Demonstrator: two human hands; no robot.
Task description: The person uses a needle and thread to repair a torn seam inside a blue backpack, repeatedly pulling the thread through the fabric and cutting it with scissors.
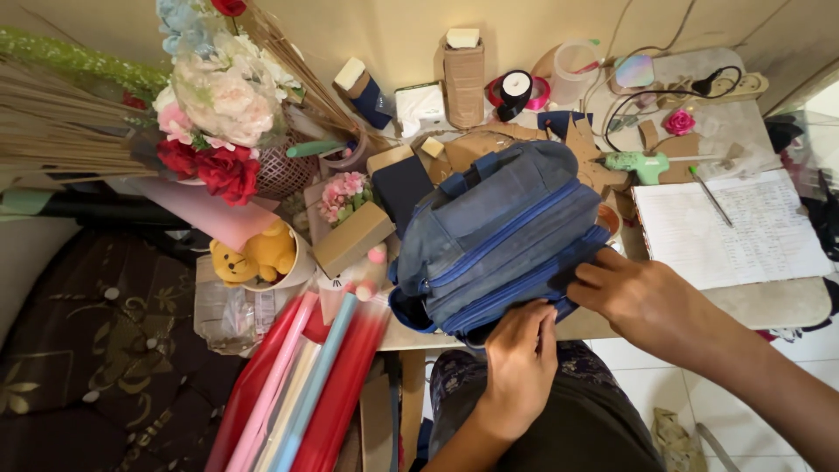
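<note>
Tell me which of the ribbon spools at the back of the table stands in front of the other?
The black ribbon spool with the white centre stands in front. The pink ribbon spool is mostly hidden behind it; only its rim shows at the sides, beside the tall cardboard box.

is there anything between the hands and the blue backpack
Nothing visible. The left hand grips the near lower edge of the blue backpack, and the right hand rests directly on its right side by the zipper seams.
</note>
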